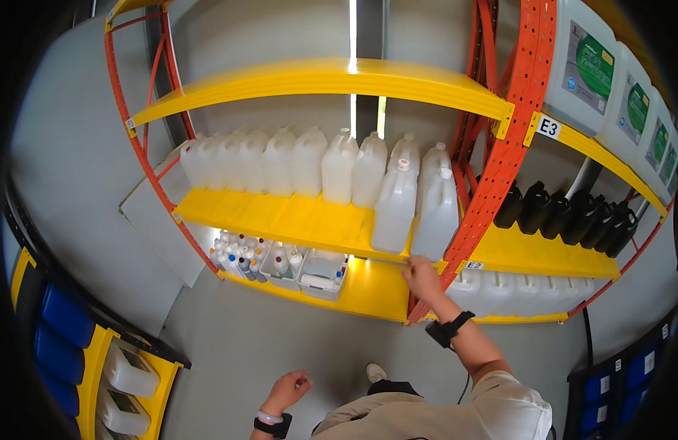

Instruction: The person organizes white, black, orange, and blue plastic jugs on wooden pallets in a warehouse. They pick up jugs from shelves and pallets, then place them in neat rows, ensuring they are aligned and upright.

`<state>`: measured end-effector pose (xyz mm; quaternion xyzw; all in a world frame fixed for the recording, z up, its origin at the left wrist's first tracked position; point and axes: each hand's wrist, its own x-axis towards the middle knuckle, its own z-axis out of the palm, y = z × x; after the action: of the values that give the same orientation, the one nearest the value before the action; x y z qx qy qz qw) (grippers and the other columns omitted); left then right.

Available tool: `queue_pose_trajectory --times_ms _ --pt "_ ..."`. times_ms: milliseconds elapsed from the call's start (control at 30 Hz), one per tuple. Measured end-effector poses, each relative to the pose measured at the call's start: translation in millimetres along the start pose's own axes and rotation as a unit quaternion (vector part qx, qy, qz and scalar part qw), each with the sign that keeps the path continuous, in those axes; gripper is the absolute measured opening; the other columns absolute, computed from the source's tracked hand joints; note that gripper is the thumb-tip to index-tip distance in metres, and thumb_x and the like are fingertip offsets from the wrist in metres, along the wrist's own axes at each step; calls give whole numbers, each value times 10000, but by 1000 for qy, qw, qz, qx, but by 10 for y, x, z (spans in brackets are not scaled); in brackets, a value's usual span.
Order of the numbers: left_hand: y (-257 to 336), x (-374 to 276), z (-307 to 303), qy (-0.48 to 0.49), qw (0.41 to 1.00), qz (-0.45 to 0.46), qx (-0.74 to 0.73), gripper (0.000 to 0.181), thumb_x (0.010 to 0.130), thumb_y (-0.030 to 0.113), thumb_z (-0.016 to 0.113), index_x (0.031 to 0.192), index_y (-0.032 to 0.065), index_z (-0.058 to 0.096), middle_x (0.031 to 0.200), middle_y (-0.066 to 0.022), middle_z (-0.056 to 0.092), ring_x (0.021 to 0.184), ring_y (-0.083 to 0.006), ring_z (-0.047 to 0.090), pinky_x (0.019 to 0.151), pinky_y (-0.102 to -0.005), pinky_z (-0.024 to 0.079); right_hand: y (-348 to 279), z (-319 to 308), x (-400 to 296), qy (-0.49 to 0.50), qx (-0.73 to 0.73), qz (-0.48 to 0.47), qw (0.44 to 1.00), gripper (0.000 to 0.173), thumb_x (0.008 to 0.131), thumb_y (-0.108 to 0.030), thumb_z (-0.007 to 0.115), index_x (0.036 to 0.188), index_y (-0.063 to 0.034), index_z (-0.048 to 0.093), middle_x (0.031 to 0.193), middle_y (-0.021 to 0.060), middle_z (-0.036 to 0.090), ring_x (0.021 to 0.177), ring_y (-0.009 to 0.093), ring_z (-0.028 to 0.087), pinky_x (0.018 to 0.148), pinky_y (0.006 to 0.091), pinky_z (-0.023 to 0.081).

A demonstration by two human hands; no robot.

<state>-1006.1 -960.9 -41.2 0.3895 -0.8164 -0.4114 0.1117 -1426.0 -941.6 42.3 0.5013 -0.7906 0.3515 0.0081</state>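
Note:
My right hand (424, 279) reaches to the front edge of the yellow middle shelf (295, 225), just below two translucent white plastic jugs, one with a pinkish cap (395, 212) and one with a white cap (437, 220). Its fingers are partly bent; whether they touch the shelf edge cannot be told. My left hand (288, 389) hangs low over the grey floor, fingers loosely curled, with no object seen in it. More translucent jugs (279, 165) stand in a row along the back of the same shelf.
An orange rack upright (495, 154) rises right of the jugs, with black jugs (537, 209) beyond. Small bottles (243, 258) and white plastic baskets (321, 291) stand on the lower shelf. Another rack with white jugs (130, 371) and blue containers (64, 327) is at lower left.

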Motion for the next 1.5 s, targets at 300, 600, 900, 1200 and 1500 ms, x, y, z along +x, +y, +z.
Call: queue_pose_trajectory --times_ms 300,600,900,1200,1500 --pt "1166 2005 -125 -1 985 167 -49 298 820 200 646 1069 41 608 977 -144 609 772 -246 620 694 -325 495 759 -429 1428 239 -98 71 963 647 733 -161 660 1295 -5 378 1206 248 486 1091 358 490 928 445 386" --pt "2324 3988 71 146 964 218 -43 527 789 252 699 1202 -9 503 1103 -163 560 891 -241 571 773 -336 481 1230 -285 1716 164 56 142 975 762 718 -270 659 1334 26 322 1064 264 570 1035 396 522 912 420 359" --pt "2715 4756 305 132 982 132 22 589 701 327 694 1121 -52 531 971 -265 610 931 -385 588 798 -409 480 1327 -241 1718 186 152 131 962 703 700 -260 723 1246 74 434 1092 276 580 1005 374 575 881 391 429" --pt "2041 3673 108 173 978 40 -113 419 689 221 645 1023 -25 585 911 -207 632 848 -302 614 766 -359 482 1651 -217 1637 93 278 105 950 455 707 -102 622 1111 86 527 919 123 621 789 216 579 732 314 470" --pt "968 1469 16 378 895 -85 -222 375 673 181 621 995 -8 590 891 -194 638 837 -320 623 766 -388 485 728 -43 1130 37 320 33 946 456 742 -82 547 1171 72 524 905 166 610 687 221 582 599 319 476"
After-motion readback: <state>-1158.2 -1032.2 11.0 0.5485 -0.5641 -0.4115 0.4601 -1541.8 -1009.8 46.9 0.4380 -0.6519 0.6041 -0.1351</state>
